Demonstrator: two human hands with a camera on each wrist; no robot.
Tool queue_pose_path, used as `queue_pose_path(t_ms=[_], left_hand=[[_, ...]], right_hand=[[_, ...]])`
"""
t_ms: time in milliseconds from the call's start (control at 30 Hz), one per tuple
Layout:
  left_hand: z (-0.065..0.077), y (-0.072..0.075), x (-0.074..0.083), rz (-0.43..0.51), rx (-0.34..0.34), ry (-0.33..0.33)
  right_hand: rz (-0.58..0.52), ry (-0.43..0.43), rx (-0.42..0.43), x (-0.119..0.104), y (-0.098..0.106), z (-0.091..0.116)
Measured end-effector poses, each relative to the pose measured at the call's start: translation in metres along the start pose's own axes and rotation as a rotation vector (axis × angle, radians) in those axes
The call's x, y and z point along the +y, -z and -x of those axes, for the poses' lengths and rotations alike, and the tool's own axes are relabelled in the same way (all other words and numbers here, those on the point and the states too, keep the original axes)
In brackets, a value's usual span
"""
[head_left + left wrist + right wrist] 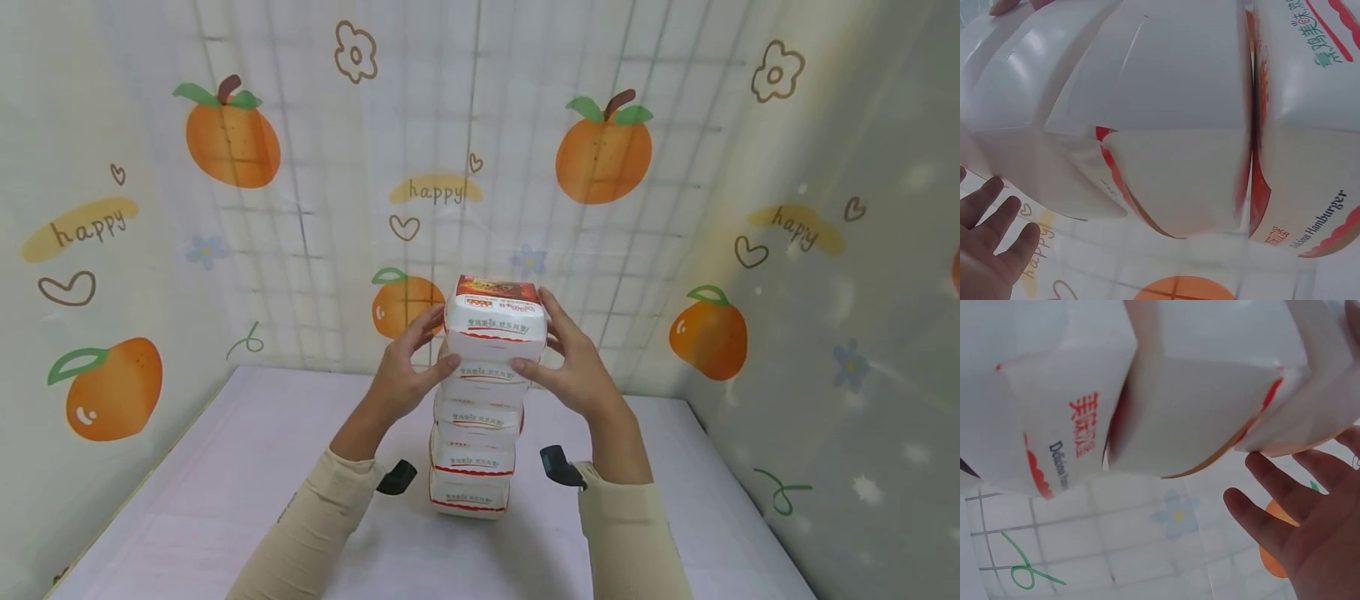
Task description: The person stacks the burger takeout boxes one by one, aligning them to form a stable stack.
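Observation:
Several white paper hamburger boxes with red trim stand in a stack (477,417) in the middle of the head view. The top hamburger box (495,325) has a red picture lid and sits between both hands. My left hand (405,371) holds its left side, and my right hand (573,358) its right side. Both thumbs lie on the front near its lower edge, the fingers round the sides toward the back. In the left wrist view, fingertips of the left hand (991,244) meet a box's far edge. Spread fingers of the right hand (1297,512) do likewise in the right wrist view.
The stack stands on a pale table (300,433) and leans slightly right toward its top. A curtain (517,108) printed with oranges, hearts and flowers surrounds the back and sides. Dark wrist cameras, such as the right one (561,465), flank the stack.

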State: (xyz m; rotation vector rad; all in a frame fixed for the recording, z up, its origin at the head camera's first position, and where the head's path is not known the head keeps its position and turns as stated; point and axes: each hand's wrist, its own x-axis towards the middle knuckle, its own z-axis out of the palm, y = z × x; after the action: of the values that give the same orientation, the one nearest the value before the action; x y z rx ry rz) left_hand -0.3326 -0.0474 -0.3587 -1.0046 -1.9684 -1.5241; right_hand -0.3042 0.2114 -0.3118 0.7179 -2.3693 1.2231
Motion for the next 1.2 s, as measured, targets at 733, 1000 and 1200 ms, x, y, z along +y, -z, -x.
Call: queue_pose_path(t_ms=[733, 1000, 1200], left_hand=[[0.0028, -0.0013, -0.0038, -0.016, -0.004, 0.009], [0.0031, -0.0043, -0.0040, -0.011, -0.010, -0.004], [0.0026, -0.0042, -0.0053, -0.013, -0.008, -0.016]], right_hand=[[-0.021, -0.067, -0.011, 0.0025, 0.0021, 0.0037], [-0.019, -0.078, -0.019, 0.0033, -0.0003, 0.0027], [-0.052, -0.043, -0.006, 0.0072, -0.0011, 0.0015]])
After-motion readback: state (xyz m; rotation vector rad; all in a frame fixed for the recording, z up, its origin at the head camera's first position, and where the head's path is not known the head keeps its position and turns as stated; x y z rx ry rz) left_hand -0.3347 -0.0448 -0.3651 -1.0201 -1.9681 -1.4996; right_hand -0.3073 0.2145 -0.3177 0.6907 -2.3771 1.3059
